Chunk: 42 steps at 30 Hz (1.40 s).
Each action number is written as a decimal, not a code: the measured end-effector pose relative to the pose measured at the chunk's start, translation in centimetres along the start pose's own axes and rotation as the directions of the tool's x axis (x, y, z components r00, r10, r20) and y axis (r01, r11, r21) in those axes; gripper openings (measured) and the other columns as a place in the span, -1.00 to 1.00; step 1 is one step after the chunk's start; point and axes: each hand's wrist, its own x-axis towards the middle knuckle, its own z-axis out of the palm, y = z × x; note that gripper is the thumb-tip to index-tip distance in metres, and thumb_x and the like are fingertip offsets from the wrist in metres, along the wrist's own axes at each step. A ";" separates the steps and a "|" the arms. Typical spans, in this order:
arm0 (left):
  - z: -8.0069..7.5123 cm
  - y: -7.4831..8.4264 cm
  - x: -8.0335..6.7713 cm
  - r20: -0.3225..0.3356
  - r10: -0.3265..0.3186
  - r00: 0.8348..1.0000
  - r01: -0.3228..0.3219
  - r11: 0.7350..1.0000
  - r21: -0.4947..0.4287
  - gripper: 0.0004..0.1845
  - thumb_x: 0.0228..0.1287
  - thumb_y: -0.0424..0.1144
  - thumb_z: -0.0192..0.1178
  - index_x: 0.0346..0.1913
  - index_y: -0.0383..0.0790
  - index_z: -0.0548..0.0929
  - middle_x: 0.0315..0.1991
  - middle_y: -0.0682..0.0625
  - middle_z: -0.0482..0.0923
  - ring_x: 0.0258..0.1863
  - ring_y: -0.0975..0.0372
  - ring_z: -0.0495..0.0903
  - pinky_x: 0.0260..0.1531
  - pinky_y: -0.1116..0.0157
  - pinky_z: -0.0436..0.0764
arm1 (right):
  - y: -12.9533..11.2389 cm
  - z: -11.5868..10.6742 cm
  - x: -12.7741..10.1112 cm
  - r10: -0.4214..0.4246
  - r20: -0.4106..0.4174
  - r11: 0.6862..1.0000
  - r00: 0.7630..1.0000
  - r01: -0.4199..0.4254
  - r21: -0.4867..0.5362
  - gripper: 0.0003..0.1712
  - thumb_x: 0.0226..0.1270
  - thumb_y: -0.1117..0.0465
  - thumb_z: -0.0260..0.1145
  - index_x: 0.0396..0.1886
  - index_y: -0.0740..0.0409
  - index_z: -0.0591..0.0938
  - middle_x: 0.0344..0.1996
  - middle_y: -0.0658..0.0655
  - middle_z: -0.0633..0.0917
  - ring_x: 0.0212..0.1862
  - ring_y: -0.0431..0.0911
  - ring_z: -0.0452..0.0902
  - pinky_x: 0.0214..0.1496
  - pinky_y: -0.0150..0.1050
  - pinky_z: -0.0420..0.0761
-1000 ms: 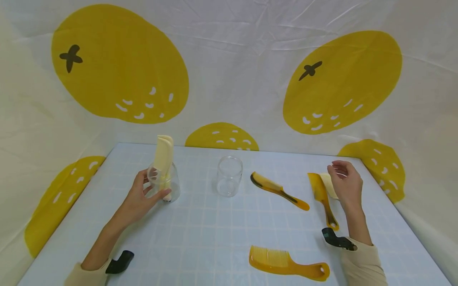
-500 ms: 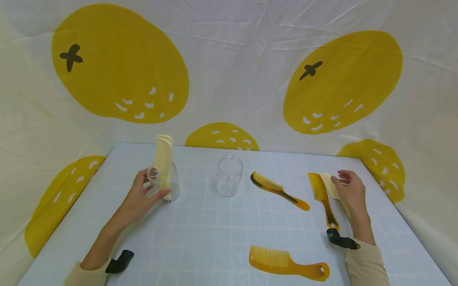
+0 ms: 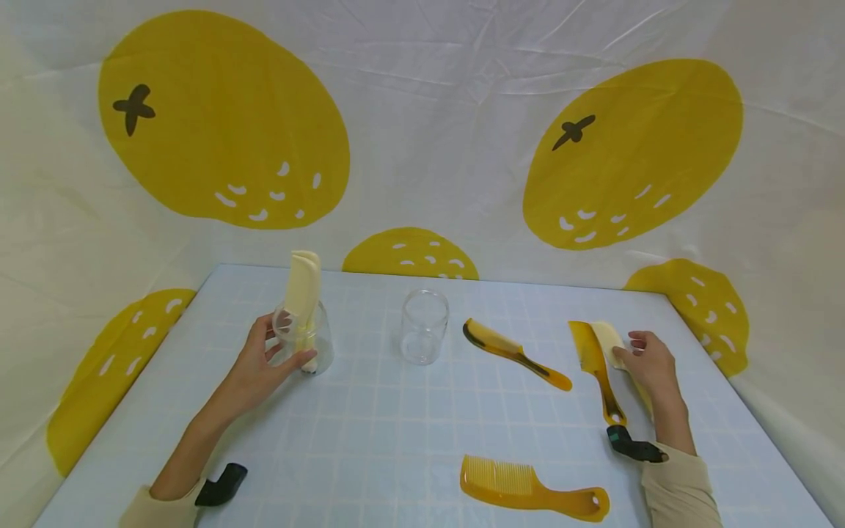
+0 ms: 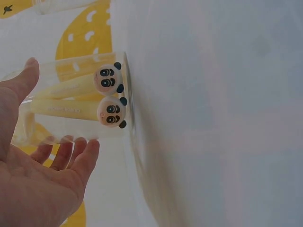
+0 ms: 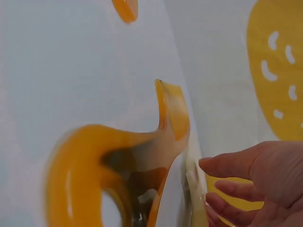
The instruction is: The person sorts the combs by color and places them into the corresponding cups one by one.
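My left hand point(image 3: 257, 370) holds a clear glass point(image 3: 323, 348) at the left, thumb on one side and fingers on the other. Pale cream combs point(image 3: 304, 286) stand upright inside it; the left wrist view shows two panda-headed handle ends point(image 4: 111, 112) at its base. At the right, my right hand point(image 3: 653, 364) hovers low over another cream comb point(image 3: 607, 336), thumb at its edge and fingers loosely bent. Whether the thumb touches it is unclear; the hand partly hides its handle. Just left of this comb lies an amber comb point(image 3: 587, 348).
A second clear glass point(image 3: 425, 326) stands mid-table. Between it and the right-hand combs lies a dark-and-amber comb point(image 3: 515, 353). An orange wide comb point(image 3: 498, 484) lies near the front. Fruit-patterned cloth point(image 3: 429, 147) hangs behind the checked tabletop point(image 3: 370, 440).
My right hand has moved down and slightly right, from above the cream comb's head to its side, uncovering more of that comb. The left hand and its glass stay in place.
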 end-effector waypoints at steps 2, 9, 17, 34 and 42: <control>0.0 0.0 0.0 0.001 -0.004 1.000 0.004 1.000 0.006 -0.02 0.36 -0.10 0.41 0.51 -0.41 -0.05 0.41 -0.36 0.11 0.41 -0.22 0.15 0.40 -0.27 0.26 | 0.0 -0.1 -0.2 0.003 0.014 1.000 1.000 -0.003 0.001 -0.28 0.52 0.18 0.21 0.45 0.51 0.19 0.37 0.60 0.27 0.36 0.43 0.22 0.42 0.31 0.34; 0.0 0.1 -0.1 0.003 -0.009 1.000 0.009 1.000 0.007 -0.01 0.35 -0.09 0.41 0.51 -0.40 -0.05 0.42 -0.37 0.10 0.42 -0.22 0.15 0.40 -0.27 0.26 | 0.4 0.0 -0.2 -0.012 0.035 1.000 0.999 0.012 -0.008 -0.28 0.54 0.14 0.21 0.44 0.52 0.20 0.34 0.59 0.31 0.33 0.43 0.28 0.39 0.30 0.38; 0.1 0.1 -0.1 -0.004 -0.015 1.000 0.015 1.000 0.013 -0.01 0.35 -0.09 0.41 0.51 -0.41 -0.05 0.43 -0.38 0.09 0.43 -0.23 0.14 0.40 -0.27 0.26 | 0.5 -0.2 -0.3 -0.078 0.024 0.996 0.997 0.079 -0.043 -0.31 0.55 0.11 0.22 0.39 0.55 0.29 0.28 0.61 0.39 0.26 0.45 0.36 0.31 0.29 0.47; 0.0 0.1 -0.2 -0.001 0.002 1.000 -0.002 1.000 0.001 -0.02 0.35 -0.11 0.42 0.52 -0.39 -0.05 0.42 -0.35 0.11 0.40 -0.22 0.15 0.40 -0.27 0.26 | -2.0 -1.8 -1.8 -0.284 -0.182 0.958 0.942 0.272 -0.086 -0.46 0.51 0.14 0.30 0.25 0.50 0.50 0.10 0.55 0.59 0.04 0.42 0.57 -0.07 0.17 0.73; 0.0 0.0 -0.1 -0.002 -0.003 1.000 0.003 1.000 0.011 0.00 0.35 -0.08 0.42 0.52 -0.39 -0.05 0.43 -0.35 0.09 0.41 -0.22 0.15 0.40 -0.25 0.27 | -4.3 -2.5 -3.3 -0.308 -0.186 0.951 0.933 0.303 -0.053 -0.37 0.53 0.01 0.30 0.31 0.42 0.48 0.14 0.50 0.58 0.07 0.38 0.58 -0.18 -0.09 0.75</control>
